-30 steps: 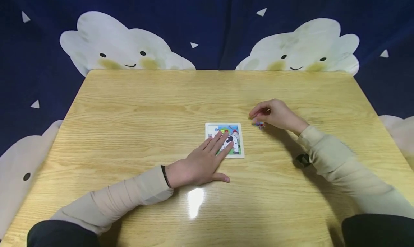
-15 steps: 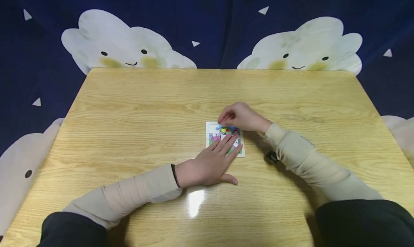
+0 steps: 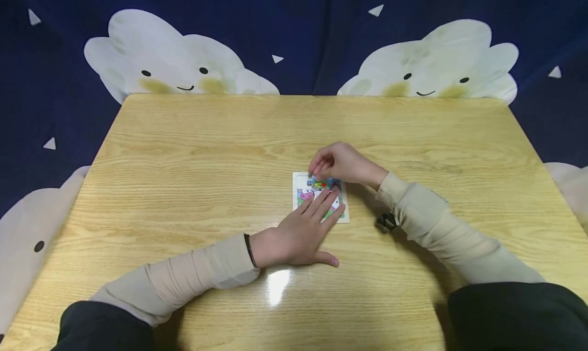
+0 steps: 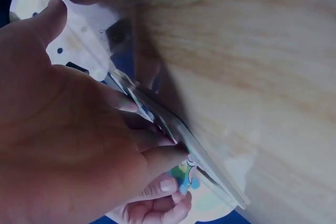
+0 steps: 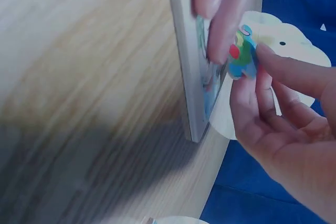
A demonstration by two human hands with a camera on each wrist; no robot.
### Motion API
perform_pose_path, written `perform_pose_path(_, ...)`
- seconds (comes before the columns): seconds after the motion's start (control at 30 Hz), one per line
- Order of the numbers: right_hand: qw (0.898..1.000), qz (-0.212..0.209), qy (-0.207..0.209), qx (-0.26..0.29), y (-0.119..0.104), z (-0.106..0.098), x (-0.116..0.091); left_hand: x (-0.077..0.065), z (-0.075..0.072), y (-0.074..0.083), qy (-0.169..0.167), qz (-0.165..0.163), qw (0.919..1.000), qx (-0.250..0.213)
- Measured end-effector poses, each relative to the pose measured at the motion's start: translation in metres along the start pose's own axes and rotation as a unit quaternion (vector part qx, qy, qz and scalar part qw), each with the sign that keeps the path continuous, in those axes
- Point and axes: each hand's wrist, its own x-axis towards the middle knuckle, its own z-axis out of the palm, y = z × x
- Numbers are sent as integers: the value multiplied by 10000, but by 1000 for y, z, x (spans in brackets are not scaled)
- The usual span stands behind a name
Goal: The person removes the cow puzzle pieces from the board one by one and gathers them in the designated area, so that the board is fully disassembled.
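A small square jigsaw puzzle with a white frame (image 3: pixel 295 195) lies on the table, showing part of a cartoon cow picture. Across its lower part rests my left hand (image 3: pixel 298 239), its fingers straight and spread over the picture. My right hand (image 3: pixel 346 163) is at the puzzle's far edge and pinches a puzzle piece (image 5: pixel 241 56) between thumb and fingers. That piece is blue, green and yellow with a red spot. The right wrist view shows it tilted up just above the board. My left fingers hide much of the picture.
The wooden table (image 3: pixel 193 152) stretches around the puzzle on all sides. Behind it hangs a dark blue cloth (image 3: pixel 303 29) with smiling clouds. A small black device (image 3: pixel 387 221) sits under the right wrist.
My right hand has picked up the puzzle piece from the table right of the board and carried it left to the far edge. My left hand has shifted slightly right.
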Motion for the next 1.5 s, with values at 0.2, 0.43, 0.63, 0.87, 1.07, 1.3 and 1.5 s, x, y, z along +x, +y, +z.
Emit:
perform_pose_path(0.2,9999,-66,35,-130,1,5,-2,0,0,-1,-96,-39,9999,-1)
perform_pose_path(0.43,9981,-92,561,-219,2,-14,-16,0,0,0,-3,-9,10000,42)
perform_pose_path(0.63,9929,667,980,-58,17,-46,-45,0,0,1,9,-34,9999,116)
perform_pose_path(0.87,9819,1551,1030,-350,50,-81,-84,-2,0,0,111,59,9999,0)
perform_pose_path(1.07,9760,1930,916,-413,76,-95,-107,-1,2,0,140,85,9999,-12)
perform_pose_path(1.3,9741,1879,1026,-727,88,-96,-112,-1,1,0,129,71,9999,-50)
perform_pose_path(1.5,9713,1803,1150,-1045,89,-92,-112,-2,1,0,124,45,9999,-25)
